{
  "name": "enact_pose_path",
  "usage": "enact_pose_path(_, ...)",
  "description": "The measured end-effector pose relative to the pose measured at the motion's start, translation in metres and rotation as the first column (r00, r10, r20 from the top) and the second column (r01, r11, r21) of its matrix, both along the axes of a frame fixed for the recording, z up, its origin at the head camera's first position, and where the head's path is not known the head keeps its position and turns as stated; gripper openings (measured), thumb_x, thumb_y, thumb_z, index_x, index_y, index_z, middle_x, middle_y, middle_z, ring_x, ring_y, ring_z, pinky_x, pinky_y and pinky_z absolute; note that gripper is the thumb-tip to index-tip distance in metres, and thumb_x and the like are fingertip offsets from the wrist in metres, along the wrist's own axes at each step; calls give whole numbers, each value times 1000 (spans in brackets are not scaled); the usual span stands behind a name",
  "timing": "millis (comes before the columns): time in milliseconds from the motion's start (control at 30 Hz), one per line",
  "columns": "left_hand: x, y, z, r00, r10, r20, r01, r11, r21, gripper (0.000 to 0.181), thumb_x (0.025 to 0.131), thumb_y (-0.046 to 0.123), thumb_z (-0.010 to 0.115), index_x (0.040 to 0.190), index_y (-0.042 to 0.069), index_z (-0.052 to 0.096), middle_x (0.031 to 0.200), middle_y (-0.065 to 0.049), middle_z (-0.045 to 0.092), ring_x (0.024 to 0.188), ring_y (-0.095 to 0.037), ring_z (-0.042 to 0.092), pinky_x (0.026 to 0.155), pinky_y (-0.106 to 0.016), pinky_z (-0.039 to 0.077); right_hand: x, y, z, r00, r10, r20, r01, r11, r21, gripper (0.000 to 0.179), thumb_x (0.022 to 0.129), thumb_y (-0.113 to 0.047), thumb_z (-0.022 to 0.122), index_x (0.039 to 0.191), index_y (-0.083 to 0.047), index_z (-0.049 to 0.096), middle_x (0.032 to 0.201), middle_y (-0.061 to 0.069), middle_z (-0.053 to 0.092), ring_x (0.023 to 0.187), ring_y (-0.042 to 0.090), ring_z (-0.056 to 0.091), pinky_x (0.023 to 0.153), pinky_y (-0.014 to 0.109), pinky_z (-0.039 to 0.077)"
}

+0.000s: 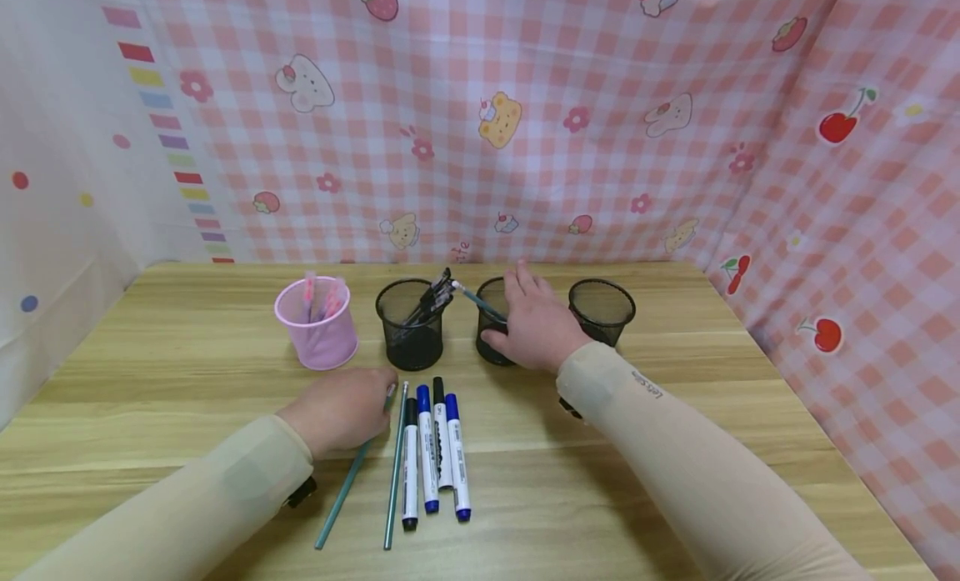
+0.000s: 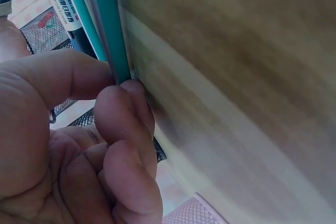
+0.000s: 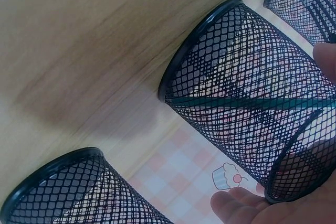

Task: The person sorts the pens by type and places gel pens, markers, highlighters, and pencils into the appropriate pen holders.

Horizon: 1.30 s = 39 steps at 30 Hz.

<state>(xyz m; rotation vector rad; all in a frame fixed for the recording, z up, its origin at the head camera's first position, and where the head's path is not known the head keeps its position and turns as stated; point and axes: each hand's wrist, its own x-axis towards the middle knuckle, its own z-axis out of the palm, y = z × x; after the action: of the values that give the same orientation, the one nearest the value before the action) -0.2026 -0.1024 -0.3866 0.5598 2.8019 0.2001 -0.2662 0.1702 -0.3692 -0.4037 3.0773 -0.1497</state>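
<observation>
My left hand [image 1: 345, 410] pinches a green pencil [image 1: 341, 502] near its upper end, thumb against curled fingers; the pencil's lower end slants toward the table's near edge. Beside it lies a second green pencil [image 1: 396, 473]. My right hand [image 1: 543, 321] is at a black mesh pen holder [image 3: 231, 87], its fingers extended by the rim and the thumb apart on the other side. One green pencil [image 1: 476, 300] leans inside this holder, its eraser end sticking out to the left. The palm hides part of the holder in the head view.
Several blue- and black-capped markers [image 1: 427, 456] lie right of the pencils. Behind stand a pink mesh holder [image 1: 322, 339] with pink-topped pens, a black holder [image 1: 412, 348] with black pens, and another black holder [image 1: 602, 302] at right. A patterned curtain [image 1: 450, 164] closes the back.
</observation>
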Motion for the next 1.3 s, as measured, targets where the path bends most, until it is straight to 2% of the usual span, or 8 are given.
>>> enact_pose_path(300,0,0,-1,1000,20,5,-20,1000,20,49,91,18,74,137,5,63,108,-9,75,80,-19,63,84,-48,62,0,0,0,1000,0,4,0,1000,-15,102,101,-59,62,168,-1,12,177,20,-2,162,42,19,128,54,32)
enact_pose_path(467,1,-2,0,999,35,12,-35,998,54,49,89,17,75,135,6,62,97,-6,72,75,-19,63,73,-44,60,0,0,0,1000,4,2,-4,1000,-8,102,101,-59,62,168,0,13,177,21,-1,162,43,19,128,54,32)
enact_pose_path(633,2,-3,3,998,49,35,-52,994,92,55,91,19,75,141,7,57,92,-4,70,70,-19,63,62,-36,55,1,0,1,1000,2,2,-2,1000,-10,102,100,-59,62,168,0,13,177,21,0,162,42,19,128,54,31)
enact_pose_path(867,2,-3,8,995,90,47,-96,986,139,60,91,19,74,148,10,54,110,-9,73,77,-19,64,63,-34,55,1,0,1,1000,-1,10,2,1000,-18,102,101,-59,62,168,0,12,177,20,-1,162,42,17,129,54,30)
enact_pose_path(1000,2,-3,11,996,90,27,-94,981,168,63,91,17,72,151,12,52,114,-9,72,73,-18,63,57,-33,52,1,0,1,1000,-2,12,2,1000,-20,102,101,-59,62,168,0,13,177,20,-2,162,42,17,129,54,29)
enact_pose_path(1167,4,-1,17,995,96,29,-100,973,209,64,92,16,68,153,15,50,99,-4,71,57,-16,57,50,-32,48,1,0,1,1000,-1,10,1,1000,-17,102,101,-58,62,168,0,13,177,20,-1,162,42,17,129,54,29)
enact_pose_path(1300,6,1,21,992,116,42,-123,966,229,63,93,16,68,153,17,49,86,0,68,52,-15,53,47,-30,47,1,0,1,1000,0,12,0,1000,-15,102,101,-59,62,168,0,12,177,21,-1,162,42,17,129,54,29)
